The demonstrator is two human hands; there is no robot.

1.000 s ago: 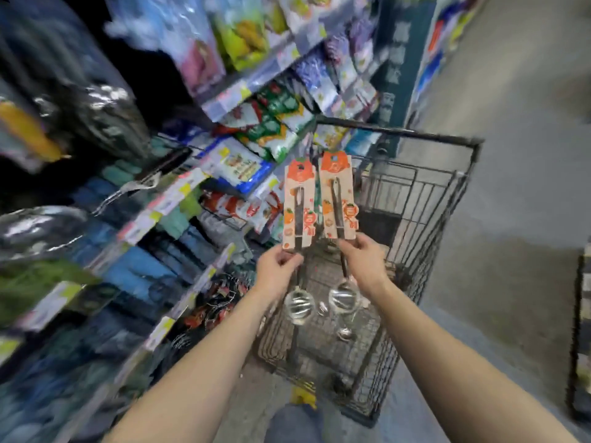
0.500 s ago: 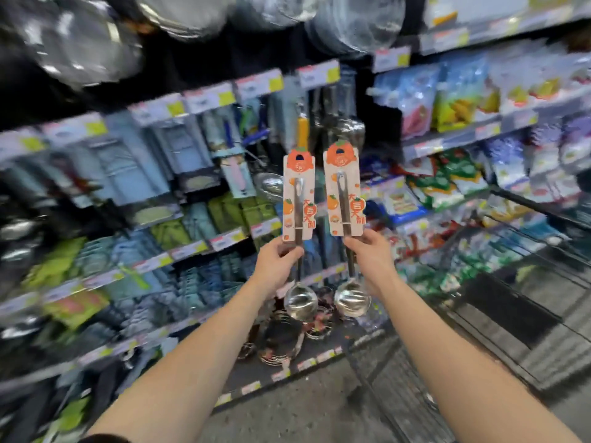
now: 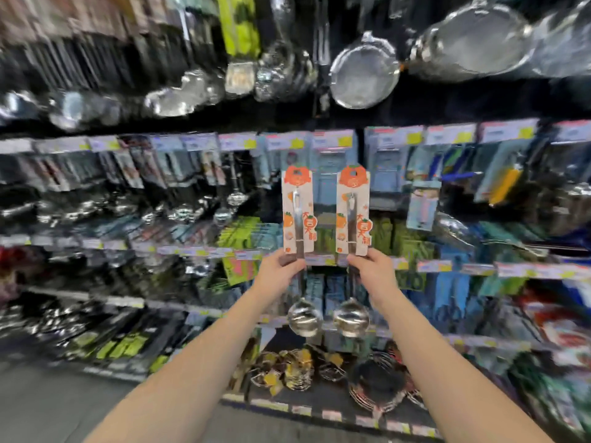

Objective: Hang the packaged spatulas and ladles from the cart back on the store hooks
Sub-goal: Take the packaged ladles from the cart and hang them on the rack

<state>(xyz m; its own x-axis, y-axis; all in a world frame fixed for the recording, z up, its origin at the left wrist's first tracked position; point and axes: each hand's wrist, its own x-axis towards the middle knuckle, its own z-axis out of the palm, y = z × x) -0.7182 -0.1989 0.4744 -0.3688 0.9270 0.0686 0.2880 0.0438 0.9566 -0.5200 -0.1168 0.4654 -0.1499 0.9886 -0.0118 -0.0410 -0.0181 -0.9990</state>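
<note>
I hold two packaged steel ladles upright in front of the shelves. My left hand [image 3: 277, 270] grips the left ladle [image 3: 298, 215] at the bottom of its white and orange card. My right hand [image 3: 372, 266] grips the right ladle [image 3: 353, 212] the same way. Both shiny bowls hang below my hands, side by side. The cards' orange tops sit just below a row of price tags [image 3: 332, 140] on the hook rail. The cart is out of view.
Blurred store shelving fills the view: hanging strainers [image 3: 364, 73] and ladles up top, packaged utensils on hooks in the middle rows, wire baskets [image 3: 374, 388] on the bottom shelf. Grey floor [image 3: 64, 407] lies at lower left.
My view has swung left from the cart to face the utensil shelves. Both hands have kept their ladles and raised them toward the hook rows.
</note>
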